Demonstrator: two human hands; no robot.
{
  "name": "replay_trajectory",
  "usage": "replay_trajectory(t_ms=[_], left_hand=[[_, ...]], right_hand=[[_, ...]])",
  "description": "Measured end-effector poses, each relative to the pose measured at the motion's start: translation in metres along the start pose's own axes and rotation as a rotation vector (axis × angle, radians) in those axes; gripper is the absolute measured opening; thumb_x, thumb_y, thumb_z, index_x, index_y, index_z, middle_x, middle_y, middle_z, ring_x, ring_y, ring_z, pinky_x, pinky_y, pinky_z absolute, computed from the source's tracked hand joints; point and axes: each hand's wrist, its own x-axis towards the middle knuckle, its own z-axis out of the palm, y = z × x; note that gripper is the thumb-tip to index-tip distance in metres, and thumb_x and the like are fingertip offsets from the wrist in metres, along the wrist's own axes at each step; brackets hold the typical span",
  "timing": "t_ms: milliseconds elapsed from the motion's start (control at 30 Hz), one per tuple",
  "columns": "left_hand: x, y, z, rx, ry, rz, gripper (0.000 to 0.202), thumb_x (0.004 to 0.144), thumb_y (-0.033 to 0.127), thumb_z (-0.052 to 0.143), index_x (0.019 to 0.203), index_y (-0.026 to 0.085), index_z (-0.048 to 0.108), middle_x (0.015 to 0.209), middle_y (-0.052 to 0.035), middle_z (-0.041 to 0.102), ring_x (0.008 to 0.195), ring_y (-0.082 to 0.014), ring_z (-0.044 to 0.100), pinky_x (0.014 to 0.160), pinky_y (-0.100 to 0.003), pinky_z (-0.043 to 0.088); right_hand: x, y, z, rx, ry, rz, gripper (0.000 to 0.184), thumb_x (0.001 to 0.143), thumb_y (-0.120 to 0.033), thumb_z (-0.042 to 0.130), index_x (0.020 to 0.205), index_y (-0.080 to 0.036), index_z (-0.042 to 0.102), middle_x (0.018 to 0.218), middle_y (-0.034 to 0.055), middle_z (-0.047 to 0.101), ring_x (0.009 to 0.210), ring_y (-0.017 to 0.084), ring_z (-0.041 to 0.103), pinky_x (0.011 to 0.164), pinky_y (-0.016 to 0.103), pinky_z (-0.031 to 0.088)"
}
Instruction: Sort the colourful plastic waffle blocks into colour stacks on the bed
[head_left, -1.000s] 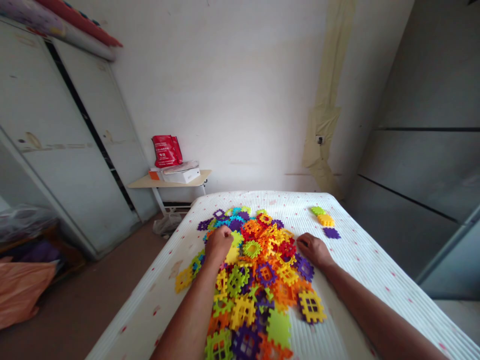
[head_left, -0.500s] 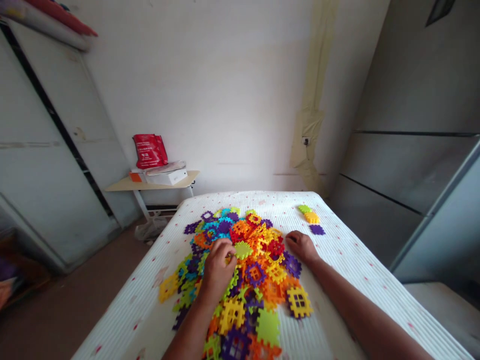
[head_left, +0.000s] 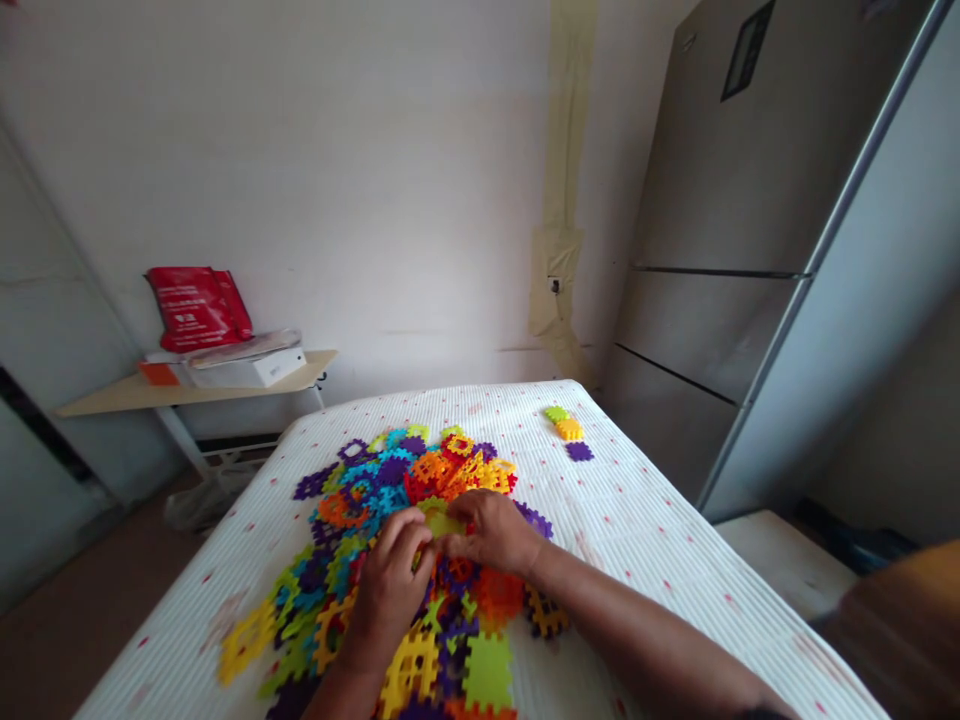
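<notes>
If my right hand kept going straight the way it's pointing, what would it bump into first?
Probably the yellow-green toothed tile, then your left hand just beyond, though depth there is unclear.

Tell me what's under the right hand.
The right hand is over a heap of notched pieces. A green piece shows by its fingertips, an orange piece on its near side, a purple piece beyond its wrist. Whatever lies directly beneath the palm is covered.
</notes>
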Motion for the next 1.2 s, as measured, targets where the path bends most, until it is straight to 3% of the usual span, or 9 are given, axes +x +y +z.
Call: replay_trajectory(t_ms=[100,300,400,500,600,733,900,1067,1200], left_hand=[[-0.001,0.002,0.000,0.020,-0.010,0.023,0.012,0.082,0.012,0.049,0.078,0.022,0.053,0.093,-0.0053,0.060,0.087,-0.0164,0.062,0.080,-0.026,0.049],[-0.001,0.007,0.002,0.036,-0.033,0.050,0.015,0.083,0.009,0.046,0.078,0.022,0.052,0.094,-0.0062,0.059,0.090,-0.0168,0.062,0.080,-0.027,0.050],[-0.002,0.006,0.003,0.043,-0.017,0.049,0.013,0.083,0.011,0.047,0.079,0.021,0.054,0.096,-0.0068,0.060,0.090,-0.0174,0.062,0.080,-0.028,0.050],[-0.003,0.001,0.006,0.061,-0.023,0.023,0.015,0.084,0.016,0.049,0.096,0.020,0.058,0.101,-0.0083,0.062,0.095,-0.0190,0.062,0.084,-0.030,0.051],[-0.005,-0.006,0.011,0.110,-0.087,-0.003,0.025,0.086,0.023,0.049,0.108,0.018,0.060,0.110,-0.0109,0.063,0.101,-0.0218,0.061,0.088,-0.034,0.050],[-0.006,-0.009,0.016,0.161,-0.259,-0.015,0.026,0.087,0.031,0.046,0.090,0.019,0.069,0.111,-0.0112,0.065,0.100,-0.0243,0.063,0.087,-0.038,0.052],[-0.003,-0.006,0.012,0.130,-0.374,-0.018,0.026,0.086,0.032,0.047,0.090,0.020,0.071,0.102,-0.0085,0.069,0.098,-0.0236,0.062,0.087,-0.039,0.050],[-0.003,-0.005,0.012,0.122,-0.376,-0.022,0.026,0.086,0.031,0.048,0.088,0.019,0.071,0.102,-0.0091,0.068,0.098,-0.0243,0.061,0.089,-0.041,0.049],[-0.003,-0.005,0.014,0.118,-0.367,-0.026,0.026,0.086,0.030,0.047,0.085,0.020,0.071,0.101,-0.0091,0.069,0.098,-0.0241,0.061,0.088,-0.040,0.049]], right_hand=[[0.000,0.001,0.000,0.057,-0.051,0.068,0.026,0.073,-0.040,0.067,0.085,-0.017,0.067,0.073,-0.0003,0.062,0.063,0.011,0.050,0.056,0.021,0.034],[-0.001,-0.004,-0.004,-0.004,-0.129,0.203,0.030,0.068,-0.045,0.070,0.079,-0.017,0.066,0.067,-0.0015,0.058,0.059,0.010,0.043,0.051,0.021,0.027],[-0.001,-0.004,-0.005,-0.022,-0.126,0.180,0.029,0.070,-0.044,0.068,0.080,-0.017,0.066,0.070,-0.0007,0.059,0.061,0.010,0.045,0.052,0.021,0.028],[-0.001,0.002,-0.008,-0.051,-0.092,0.125,0.024,0.071,-0.039,0.068,0.082,-0.018,0.066,0.076,0.0006,0.062,0.065,0.011,0.049,0.055,0.022,0.030],[0.000,0.011,-0.017,-0.066,-0.066,0.135,0.021,0.071,-0.034,0.068,0.085,-0.018,0.067,0.084,0.0025,0.066,0.071,0.014,0.054,0.060,0.022,0.034],[0.000,0.025,-0.028,-0.067,-0.017,0.184,0.026,0.072,-0.033,0.067,0.094,-0.019,0.068,0.094,0.0043,0.068,0.080,0.016,0.059,0.067,0.023,0.039],[0.011,0.063,-0.045,-0.135,0.093,0.293,0.031,0.076,-0.036,0.064,0.102,-0.020,0.067,0.095,0.0038,0.069,0.081,0.017,0.062,0.069,0.024,0.041],[0.037,0.126,-0.089,-0.376,0.292,0.636,0.036,0.081,-0.044,0.058,0.108,-0.021,0.065,0.099,0.0054,0.069,0.091,0.019,0.062,0.072,0.024,0.042],[0.057,0.170,-0.117,-0.430,0.341,0.785,0.040,0.085,-0.043,0.052,0.114,-0.017,0.061,0.106,0.0117,0.067,0.097,0.024,0.061,0.072,0.027,0.043]])
